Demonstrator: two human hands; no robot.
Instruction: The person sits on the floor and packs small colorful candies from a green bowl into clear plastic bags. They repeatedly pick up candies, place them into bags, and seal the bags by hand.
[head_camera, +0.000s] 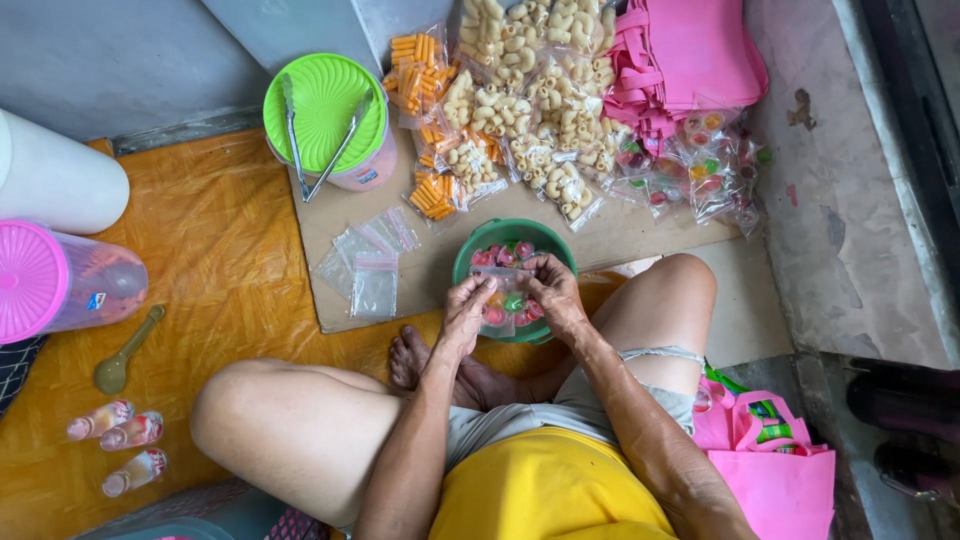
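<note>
We see a small clear bag (503, 300) of coloured jelly cups pinched at its top edge between the left hand (466, 312) and right hand (553, 292), the fingers of both clamped on it. It hangs over the green bowl (468, 256), below the fingertips.

The person, seen from above in the lower middle of the frame, wears a bright yellow top at the bottom edge and light grey shorts with a rolled hem above it. Arms are bare to past the elbow, with no sleeves, watch or rings to be seen. The left hand (466, 312) and right hand (553, 293) wear no gloves. Legs are bare from the shorts down, and the feet, at centre frame, wear no shoes.
</note>
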